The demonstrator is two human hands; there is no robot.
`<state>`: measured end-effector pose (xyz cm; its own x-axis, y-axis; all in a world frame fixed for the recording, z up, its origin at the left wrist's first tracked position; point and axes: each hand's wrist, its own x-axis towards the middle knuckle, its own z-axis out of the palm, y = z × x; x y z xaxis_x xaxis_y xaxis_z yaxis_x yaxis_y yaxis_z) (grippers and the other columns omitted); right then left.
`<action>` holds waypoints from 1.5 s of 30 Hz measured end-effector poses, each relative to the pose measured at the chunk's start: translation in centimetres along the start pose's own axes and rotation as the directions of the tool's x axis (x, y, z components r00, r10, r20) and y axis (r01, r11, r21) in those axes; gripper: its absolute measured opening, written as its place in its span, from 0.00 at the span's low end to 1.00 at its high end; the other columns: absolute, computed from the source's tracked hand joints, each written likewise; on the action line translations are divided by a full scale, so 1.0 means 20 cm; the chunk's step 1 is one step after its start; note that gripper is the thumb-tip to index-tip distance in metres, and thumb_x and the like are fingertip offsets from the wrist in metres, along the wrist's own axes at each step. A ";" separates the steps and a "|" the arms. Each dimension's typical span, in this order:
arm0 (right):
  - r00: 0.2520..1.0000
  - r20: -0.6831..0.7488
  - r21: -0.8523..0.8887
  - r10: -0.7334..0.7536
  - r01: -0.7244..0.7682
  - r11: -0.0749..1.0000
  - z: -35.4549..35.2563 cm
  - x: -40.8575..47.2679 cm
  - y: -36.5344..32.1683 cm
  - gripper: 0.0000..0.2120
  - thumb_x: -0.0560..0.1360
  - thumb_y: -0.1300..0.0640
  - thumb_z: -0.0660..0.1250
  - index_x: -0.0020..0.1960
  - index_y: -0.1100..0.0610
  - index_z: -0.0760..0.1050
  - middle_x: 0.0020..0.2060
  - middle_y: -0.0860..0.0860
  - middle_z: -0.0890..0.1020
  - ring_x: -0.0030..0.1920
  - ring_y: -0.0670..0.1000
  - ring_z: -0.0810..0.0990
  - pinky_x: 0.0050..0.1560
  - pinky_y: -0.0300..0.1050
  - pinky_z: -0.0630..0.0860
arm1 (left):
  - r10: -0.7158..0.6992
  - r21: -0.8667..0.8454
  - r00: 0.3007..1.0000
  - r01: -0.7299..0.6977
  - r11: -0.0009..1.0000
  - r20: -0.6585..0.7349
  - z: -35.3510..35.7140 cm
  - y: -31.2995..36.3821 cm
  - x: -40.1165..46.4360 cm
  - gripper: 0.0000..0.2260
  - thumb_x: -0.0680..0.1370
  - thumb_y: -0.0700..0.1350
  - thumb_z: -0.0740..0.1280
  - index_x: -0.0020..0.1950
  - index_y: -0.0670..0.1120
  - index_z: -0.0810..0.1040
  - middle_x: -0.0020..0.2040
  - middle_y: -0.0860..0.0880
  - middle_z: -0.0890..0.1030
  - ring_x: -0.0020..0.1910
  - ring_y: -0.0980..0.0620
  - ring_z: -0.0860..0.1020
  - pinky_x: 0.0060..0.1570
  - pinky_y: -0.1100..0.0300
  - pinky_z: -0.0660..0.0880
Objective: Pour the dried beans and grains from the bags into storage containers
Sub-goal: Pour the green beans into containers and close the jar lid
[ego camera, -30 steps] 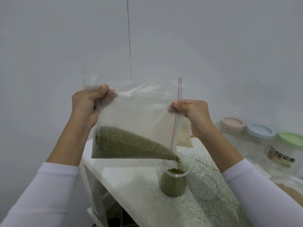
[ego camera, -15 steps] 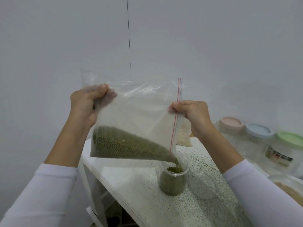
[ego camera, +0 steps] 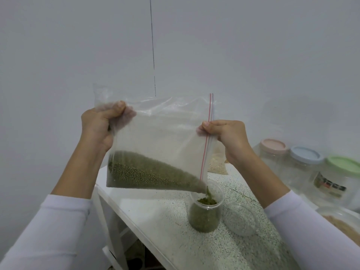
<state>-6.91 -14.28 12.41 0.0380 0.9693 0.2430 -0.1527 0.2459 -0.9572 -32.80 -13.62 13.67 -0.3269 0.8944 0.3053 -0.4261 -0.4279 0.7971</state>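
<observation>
Since the earlier frame little moved: your left hand (ego camera: 97, 126) and right hand (ego camera: 227, 134) kept pinching the tilted bag (ego camera: 161, 141) over the worktop (ego camera: 167, 221), beans (ego camera: 148, 172) streaming into the jar (ego camera: 205, 213), now mostly full; much remained bagged.

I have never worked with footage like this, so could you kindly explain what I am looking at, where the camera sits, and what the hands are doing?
There is no machine here: a person wears a wide-angle camera on the head, looking forward and down at their own hands. The left hand and right hand each grip a side of a clear plastic zip bag with a red seal line, tilted so small green beans run from its lower corner into a small clear plastic jar standing on the white speckled tabletop. Beside the jar lies a clear round lid. At the right stand larger clear jars with pink, blue and green lids.
</observation>
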 end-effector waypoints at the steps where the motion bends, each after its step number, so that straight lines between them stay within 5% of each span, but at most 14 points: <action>1: 1.000 -0.009 -0.001 -0.004 0.004 1.000 0.00 0.00 0.00 0.02 0.71 0.67 0.71 0.40 0.67 0.80 0.29 0.51 0.83 0.32 0.46 0.83 0.44 0.33 0.79 | 0.004 0.009 1.000 -0.004 1.000 0.007 0.01 0.00 0.00 0.13 0.71 0.35 0.68 0.27 0.42 0.83 0.29 0.47 0.81 0.31 0.52 0.82 0.40 0.59 0.81; 11: 1.000 -0.025 0.012 -0.009 0.009 1.000 -0.02 0.02 0.02 0.03 0.71 0.66 0.71 0.41 0.67 0.80 0.30 0.52 0.84 0.33 0.46 0.83 0.45 0.34 0.79 | 0.041 0.041 0.999 -0.040 0.998 -0.012 0.04 0.02 -0.02 0.02 0.69 0.34 0.70 0.37 0.36 0.78 0.29 0.46 0.81 0.32 0.50 0.82 0.39 0.59 0.81; 18: 0.999 -0.038 0.024 -0.001 0.002 1.000 -0.02 0.02 0.04 0.04 0.71 0.67 0.71 0.42 0.68 0.80 0.30 0.52 0.84 0.32 0.46 0.83 0.44 0.34 0.79 | 0.075 0.082 0.997 -0.075 0.994 0.001 0.06 0.04 -0.04 0.10 0.70 0.33 0.70 0.28 0.40 0.81 0.28 0.46 0.81 0.31 0.51 0.82 0.38 0.58 0.81; 31: 1.000 0.009 0.011 0.012 -0.012 1.000 -0.01 0.02 0.03 0.03 0.70 0.66 0.71 0.41 0.67 0.80 0.31 0.53 0.84 0.34 0.49 0.84 0.50 0.38 0.80 | 0.078 0.078 0.996 -0.076 0.994 -0.031 0.03 0.04 -0.03 0.11 0.70 0.33 0.69 0.28 0.40 0.81 0.28 0.46 0.81 0.31 0.51 0.81 0.38 0.59 0.80; 36: 1.000 -0.012 0.013 0.002 -0.002 1.000 0.00 0.02 0.03 0.03 0.71 0.66 0.71 0.39 0.66 0.80 0.29 0.51 0.83 0.32 0.46 0.83 0.43 0.34 0.79 | 0.087 0.085 0.995 -0.084 0.993 -0.037 0.03 0.03 -0.04 0.03 0.72 0.32 0.69 0.38 0.35 0.77 0.28 0.46 0.81 0.31 0.51 0.81 0.39 0.59 0.81; 40: 1.000 0.018 0.004 -0.004 0.004 1.000 0.01 0.01 0.02 0.03 0.71 0.67 0.71 0.38 0.65 0.80 0.29 0.53 0.83 0.33 0.47 0.83 0.45 0.36 0.80 | 0.069 0.050 0.996 -0.066 0.997 -0.063 0.00 0.03 -0.04 0.11 0.72 0.32 0.68 0.30 0.39 0.81 0.28 0.46 0.81 0.31 0.51 0.81 0.38 0.59 0.81; 45: 1.000 0.001 0.007 -0.002 0.002 1.000 0.02 0.02 0.02 0.04 0.71 0.66 0.71 0.38 0.64 0.80 0.30 0.52 0.84 0.34 0.47 0.83 0.47 0.37 0.79 | 0.093 0.061 0.994 -0.090 0.994 -0.048 0.01 0.03 -0.04 0.04 0.72 0.32 0.68 0.37 0.37 0.77 0.28 0.47 0.80 0.30 0.51 0.81 0.38 0.59 0.81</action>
<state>-7.33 -13.86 12.08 0.0374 0.9689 0.2446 -0.1592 0.2474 -0.9557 -32.70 -14.53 14.04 -0.4056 0.8433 0.3526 -0.3430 -0.4980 0.7964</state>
